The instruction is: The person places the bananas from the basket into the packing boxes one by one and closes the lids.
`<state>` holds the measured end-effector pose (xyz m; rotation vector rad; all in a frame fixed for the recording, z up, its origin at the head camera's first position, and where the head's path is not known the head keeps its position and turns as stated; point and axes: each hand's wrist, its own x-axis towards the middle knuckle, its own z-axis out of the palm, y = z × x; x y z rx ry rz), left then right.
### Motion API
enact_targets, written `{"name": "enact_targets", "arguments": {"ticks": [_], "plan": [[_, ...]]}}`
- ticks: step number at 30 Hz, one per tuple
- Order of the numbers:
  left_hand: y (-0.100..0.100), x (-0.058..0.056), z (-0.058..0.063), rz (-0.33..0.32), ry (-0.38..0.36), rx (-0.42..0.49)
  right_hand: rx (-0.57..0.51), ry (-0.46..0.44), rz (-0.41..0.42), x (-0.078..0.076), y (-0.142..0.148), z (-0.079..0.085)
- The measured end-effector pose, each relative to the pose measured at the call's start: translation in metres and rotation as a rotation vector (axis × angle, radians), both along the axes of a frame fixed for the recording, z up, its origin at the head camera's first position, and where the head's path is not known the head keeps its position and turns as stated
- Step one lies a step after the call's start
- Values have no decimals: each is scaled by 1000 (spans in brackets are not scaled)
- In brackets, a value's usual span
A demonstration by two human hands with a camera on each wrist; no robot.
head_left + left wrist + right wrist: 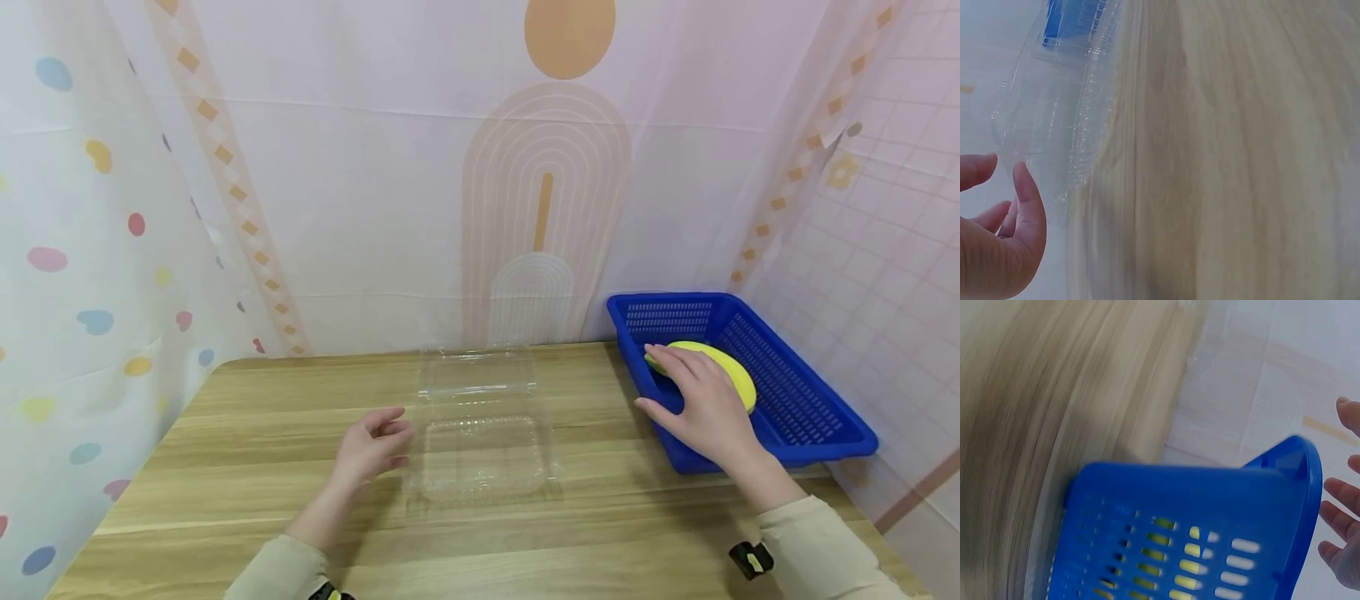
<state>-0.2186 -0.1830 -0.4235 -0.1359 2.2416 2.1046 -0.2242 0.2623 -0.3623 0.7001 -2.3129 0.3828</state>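
Observation:
A clear plastic clamshell box (pixel 483 454) lies on the wooden table with its lid folded back. Just left of it, my left hand (pixel 372 448) hovers with loosely bent fingers, holding nothing; the left wrist view shows the hand (pixel 1000 234) beside the box's edge (pixel 1082 125). At the right, my right hand (pixel 705 404) is above a blue basket (pixel 810 408), its fingers spread over a yellow banana (pixel 731 371) lying inside. The hand partly hides the banana; whether it touches is not clear. Through the basket's slots the right wrist view shows yellow (pixel 1188 565).
The wooden table (pixel 262 450) spans the lower view. Behind it hangs a patterned curtain (pixel 375 208), with more curtain at both sides. The basket's raised wall (pixel 1166 494) stands near the table's back right.

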Motion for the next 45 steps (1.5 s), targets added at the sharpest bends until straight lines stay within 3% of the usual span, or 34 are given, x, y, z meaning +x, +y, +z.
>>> {"name": "enact_targets", "arguments": {"ticks": [10, 19, 45], "plan": [[3, 1, -1, -8, -4, -28, 31, -1, -12, -4, 19, 1], [3, 1, 0, 3, -14, -31, 76, -59, -81, -8, 34, 4], [0, 1, -3, 9, -12, -40, 247, -282, -151, -41, 60, 43]]}}
